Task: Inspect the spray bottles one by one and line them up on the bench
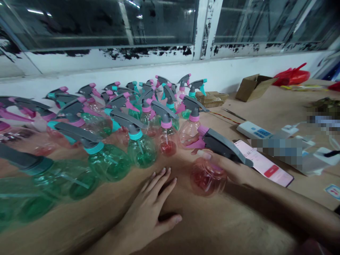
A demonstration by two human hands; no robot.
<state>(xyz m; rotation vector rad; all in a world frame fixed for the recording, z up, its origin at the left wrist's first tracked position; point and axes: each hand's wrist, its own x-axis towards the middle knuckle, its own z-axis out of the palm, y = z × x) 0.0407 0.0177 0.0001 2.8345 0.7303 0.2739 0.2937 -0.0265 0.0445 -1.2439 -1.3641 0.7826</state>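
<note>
My right hand (220, 161) grips a pink spray bottle (208, 179) by its neck, under the grey trigger head with a pink lever (220, 143), standing it on the wooden table (202, 226). My left hand (148, 209) lies flat on the table, fingers spread, holding nothing, just in front of a green bottle (140, 150). Several more pink and green spray bottles (127, 113) with grey heads crowd the table to the left and behind.
A phone with a lit screen (265, 164) lies right of the held bottle. A white power strip (253, 130), an open cardboard box (252, 86), a small brown packet (212, 99) and red plastic (292, 76) lie further right. A white wall (132, 76) with windows runs behind.
</note>
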